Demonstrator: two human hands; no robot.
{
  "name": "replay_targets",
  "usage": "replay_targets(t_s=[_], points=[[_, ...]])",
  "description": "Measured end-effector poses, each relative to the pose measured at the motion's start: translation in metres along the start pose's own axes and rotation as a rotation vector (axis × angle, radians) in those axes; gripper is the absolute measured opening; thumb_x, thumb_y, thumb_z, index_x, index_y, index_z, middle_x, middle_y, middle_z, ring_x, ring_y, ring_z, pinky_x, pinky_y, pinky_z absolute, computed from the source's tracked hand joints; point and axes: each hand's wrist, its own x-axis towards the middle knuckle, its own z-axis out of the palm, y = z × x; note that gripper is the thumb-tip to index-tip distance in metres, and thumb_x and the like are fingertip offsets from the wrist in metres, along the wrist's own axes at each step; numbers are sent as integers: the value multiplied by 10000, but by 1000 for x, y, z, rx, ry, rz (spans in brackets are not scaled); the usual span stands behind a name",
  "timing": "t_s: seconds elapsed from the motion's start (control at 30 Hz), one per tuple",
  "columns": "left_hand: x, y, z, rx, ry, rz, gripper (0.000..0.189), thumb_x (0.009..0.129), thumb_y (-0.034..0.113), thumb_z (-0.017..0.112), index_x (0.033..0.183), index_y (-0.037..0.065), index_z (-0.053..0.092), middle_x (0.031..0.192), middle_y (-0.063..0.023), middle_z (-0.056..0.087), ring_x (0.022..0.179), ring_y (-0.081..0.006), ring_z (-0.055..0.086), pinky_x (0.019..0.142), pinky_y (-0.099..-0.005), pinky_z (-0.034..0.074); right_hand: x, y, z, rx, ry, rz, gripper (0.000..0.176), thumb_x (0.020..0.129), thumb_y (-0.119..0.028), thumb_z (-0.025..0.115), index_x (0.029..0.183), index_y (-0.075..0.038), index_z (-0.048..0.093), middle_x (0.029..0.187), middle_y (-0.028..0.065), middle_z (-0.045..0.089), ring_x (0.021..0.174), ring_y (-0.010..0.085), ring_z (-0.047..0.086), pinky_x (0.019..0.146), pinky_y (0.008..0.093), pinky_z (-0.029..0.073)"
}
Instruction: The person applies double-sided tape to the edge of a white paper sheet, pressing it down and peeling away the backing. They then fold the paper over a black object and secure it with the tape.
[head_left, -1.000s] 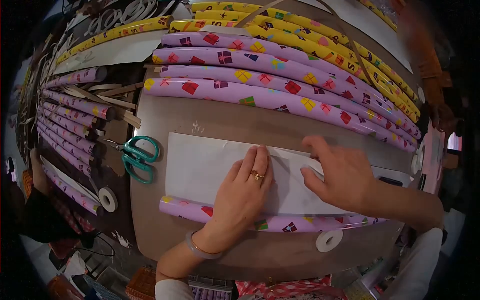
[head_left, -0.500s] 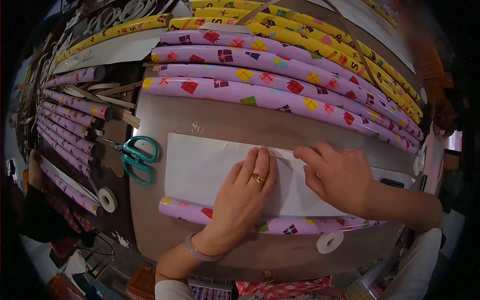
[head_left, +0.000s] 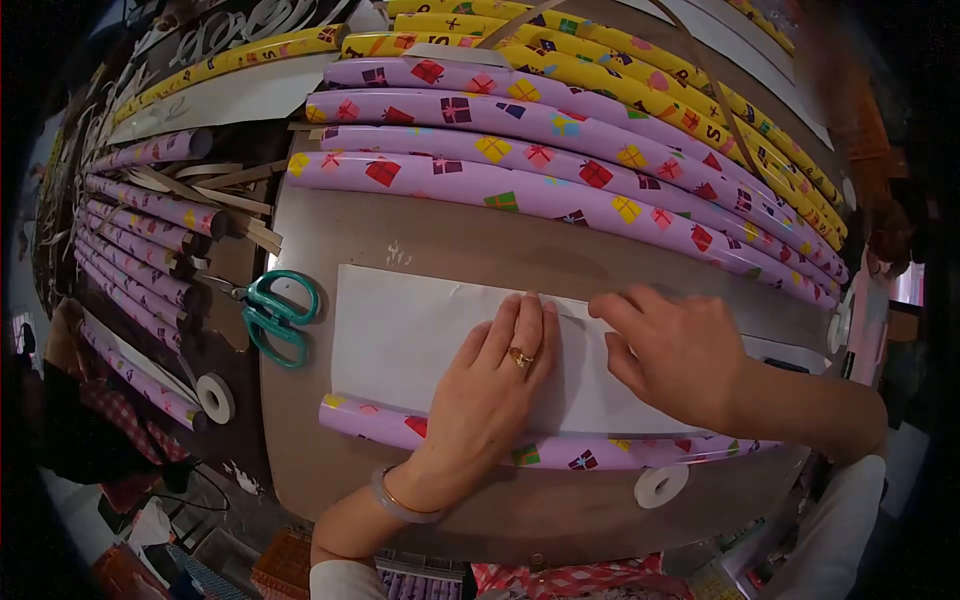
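Head view: L hand (head_left: 485, 400) flat on white paper sheet (head_left: 400, 330), fingers nearly together, extended. R hand (head_left: 675, 355) over sheet's R part, fingers curled; pinch: can't tell. Sheet on bench (head_left: 400, 510), betw. lilac gift-print rolls (head_left: 440, 178) & teal-handled scissors (head_left: 280, 318) to L.

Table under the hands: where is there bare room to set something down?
Bare table lies between the white sheet and the nearest grouped purple roll, and in front of the single purple roll, beside the tape ring. The far side is crowded with yellow rolls and purple ones.
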Motion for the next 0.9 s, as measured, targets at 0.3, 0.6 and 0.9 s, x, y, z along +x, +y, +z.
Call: replay_targets(t_s=[0.3, 0.6, 0.9], points=[[0, 0, 1, 1, -19, -1, 577, 838, 180, 635, 1370, 32, 469, 1374, -134, 452, 1245, -268, 486, 934, -377, 476, 2, 0, 1, -27, 2, 8, 229, 836, -202, 632, 1021, -115, 530, 825, 97, 605, 607, 310, 654, 519, 437, 504], [0, -1, 1, 20, -13, 10, 567, 846, 178, 629, 1374, 43, 472, 1367, -131, 452, 1238, -267, 490, 930, -370, 478, 5, -3, -2, -40, -59, 31, 224, 858, -215, 610, 1030, -101, 522, 847, 103, 611, 637, 322, 667, 556, 449, 515], [0, -1, 0, -12, -11, 6, 578, 840, 177, 631, 1381, 53, 468, 1357, -131, 448, 1235, -264, 487, 931, -372, 476, 7, -4, -2, -73, -94, 43, 234, 849, -196, 614, 1061, -117, 551, 866, 87, 617, 643, 302, 659, 565, 435, 518]])
